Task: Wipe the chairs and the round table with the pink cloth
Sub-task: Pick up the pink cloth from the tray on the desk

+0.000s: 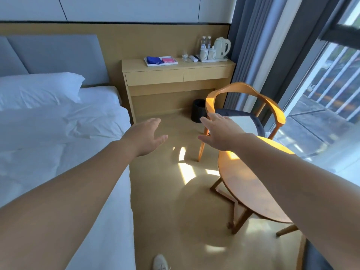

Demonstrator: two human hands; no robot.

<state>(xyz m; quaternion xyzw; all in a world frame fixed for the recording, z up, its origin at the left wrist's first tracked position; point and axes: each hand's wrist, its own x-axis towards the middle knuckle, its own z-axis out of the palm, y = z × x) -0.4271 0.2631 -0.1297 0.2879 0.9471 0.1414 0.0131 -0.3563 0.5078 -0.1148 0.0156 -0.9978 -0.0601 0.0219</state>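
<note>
Both hands are empty. The left hand [145,136] and the right hand [220,133] are held out at arm's length with fingers straight and loosely spread, gripping nothing and touching nothing.

The pink cloth [168,60] lies folded in a white tray [161,64] on the desk [181,74], well beyond the fingertips of both hands. A blue cloth [153,60] lies just beside it, on its left. One chair [272,110] stands just past the right fingers. The round table [251,184] sits under the right forearm, short of the fingers.

Assessment: the fetching step is in hand and no wiping has begun. The next move calls for closing the distance to the desk, then pinching the pink cloth alone and leaving the blue one in the tray.
</note>
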